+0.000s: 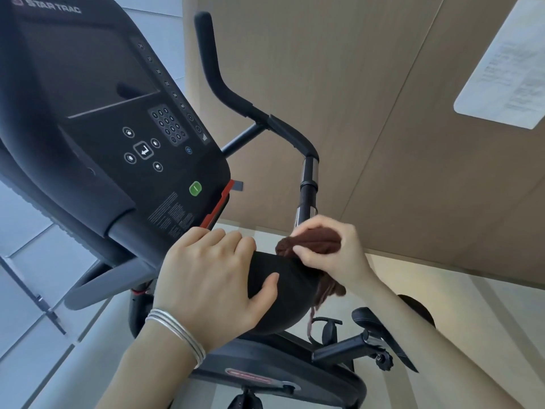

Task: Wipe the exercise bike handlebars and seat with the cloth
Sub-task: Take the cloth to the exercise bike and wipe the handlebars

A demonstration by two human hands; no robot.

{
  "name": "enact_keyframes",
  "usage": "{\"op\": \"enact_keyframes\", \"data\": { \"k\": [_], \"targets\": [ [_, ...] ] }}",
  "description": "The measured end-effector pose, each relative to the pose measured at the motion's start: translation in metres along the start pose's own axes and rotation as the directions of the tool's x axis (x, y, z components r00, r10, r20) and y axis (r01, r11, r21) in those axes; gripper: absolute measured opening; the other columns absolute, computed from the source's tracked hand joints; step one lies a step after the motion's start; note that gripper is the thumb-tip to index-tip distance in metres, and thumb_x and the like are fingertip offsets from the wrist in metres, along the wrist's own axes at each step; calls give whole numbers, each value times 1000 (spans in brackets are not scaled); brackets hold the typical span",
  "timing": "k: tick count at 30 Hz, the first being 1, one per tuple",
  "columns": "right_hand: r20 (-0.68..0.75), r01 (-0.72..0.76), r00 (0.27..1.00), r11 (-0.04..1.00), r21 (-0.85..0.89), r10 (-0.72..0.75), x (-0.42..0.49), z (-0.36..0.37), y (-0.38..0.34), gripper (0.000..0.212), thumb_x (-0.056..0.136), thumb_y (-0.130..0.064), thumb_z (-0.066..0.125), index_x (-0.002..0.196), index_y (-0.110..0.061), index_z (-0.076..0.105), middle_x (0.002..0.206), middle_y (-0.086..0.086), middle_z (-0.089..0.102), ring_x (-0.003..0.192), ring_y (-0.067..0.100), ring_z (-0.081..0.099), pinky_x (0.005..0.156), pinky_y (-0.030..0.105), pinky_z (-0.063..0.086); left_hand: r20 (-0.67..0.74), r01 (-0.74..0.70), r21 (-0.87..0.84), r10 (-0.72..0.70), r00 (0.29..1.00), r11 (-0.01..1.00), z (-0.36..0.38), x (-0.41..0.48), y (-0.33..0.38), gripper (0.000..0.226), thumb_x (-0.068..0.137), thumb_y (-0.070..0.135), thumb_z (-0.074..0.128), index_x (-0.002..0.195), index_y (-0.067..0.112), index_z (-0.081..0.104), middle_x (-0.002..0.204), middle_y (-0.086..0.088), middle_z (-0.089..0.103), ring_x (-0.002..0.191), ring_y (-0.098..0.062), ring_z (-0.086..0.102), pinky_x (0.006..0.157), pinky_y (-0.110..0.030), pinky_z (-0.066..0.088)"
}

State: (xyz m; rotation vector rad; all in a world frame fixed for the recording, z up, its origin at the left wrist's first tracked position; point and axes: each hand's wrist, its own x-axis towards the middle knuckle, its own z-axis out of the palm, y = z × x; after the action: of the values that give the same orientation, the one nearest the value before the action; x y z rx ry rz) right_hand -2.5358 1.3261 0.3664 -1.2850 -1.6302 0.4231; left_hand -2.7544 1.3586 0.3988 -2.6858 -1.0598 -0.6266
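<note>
The black bike seat [290, 293] sits low in the middle of the head view. My left hand [206, 278], with silver bangles at the wrist, lies on the seat's left side with the thumb pressed on top. My right hand [330, 249] holds a bunched dark brown cloth [309, 242] against the seat's front right edge; frayed cloth ends hang down the seat's side. The black handlebar [227, 93] curves up from a chromed grip section [308, 178] just above my right hand.
The black console [97, 113] with keypad and green button fills the upper left. A tan wall [383, 113] with a white notice [504, 63] stands behind. A pedal and crank [368, 340] lie below the seat at right. Pale floor surrounds the bike.
</note>
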Motion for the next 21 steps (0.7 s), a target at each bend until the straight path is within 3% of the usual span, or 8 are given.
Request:
{"op": "enact_keyframes", "data": {
  "k": [2,6,8,13,18,21],
  "targets": [
    [-1,-22,1000,999,-47,22,18,-6,5,25,73,-16,74,89,-35,68,87,-14,71,85,6,68,74,12,50,1,-8,-1,8,1000,1000,0,0,0,52,82,58,29,71,21,64,63,7,62,61,-17,58,66,-33,47],
    [-215,-184,966,968,-172,146,61,-16,29,16,76,-10,74,90,-16,71,89,-1,72,89,14,67,79,20,51,3,-8,18,8,1000,1000,-3,-1,1,53,82,58,28,74,21,65,65,7,64,62,-16,61,68,-28,45],
    [-287,-218,944,961,-170,163,61,-13,29,15,77,-9,74,92,-12,71,90,1,72,89,12,67,77,16,50,8,-11,16,11,1000,1000,-4,0,1,54,82,58,26,75,22,66,67,8,65,63,-15,62,68,-27,45],
    [-211,-18,977,1000,6,19,-9,7,8,18,79,-15,72,96,-19,68,94,-5,71,90,10,68,80,15,50,-1,13,22,-13,1000,1000,-4,0,4,49,81,56,31,75,24,67,67,9,66,62,-15,63,66,-26,46],
    [-284,51,958,997,59,-32,-28,7,16,22,82,-18,69,102,-11,65,100,3,68,96,9,64,85,14,48,-15,45,27,-45,999,999,-8,-1,8,43,81,52,34,78,26,68,67,11,66,64,-15,65,68,-26,48],
    [-381,-29,919,983,183,99,-28,4,37,21,84,-31,63,103,-30,57,106,-3,61,97,2,60,85,13,49,-10,118,59,-118,993,991,-7,-5,15,41,83,50,33,84,28,68,76,12,69,74,-17,66,78,-30,48]
  ]
}}
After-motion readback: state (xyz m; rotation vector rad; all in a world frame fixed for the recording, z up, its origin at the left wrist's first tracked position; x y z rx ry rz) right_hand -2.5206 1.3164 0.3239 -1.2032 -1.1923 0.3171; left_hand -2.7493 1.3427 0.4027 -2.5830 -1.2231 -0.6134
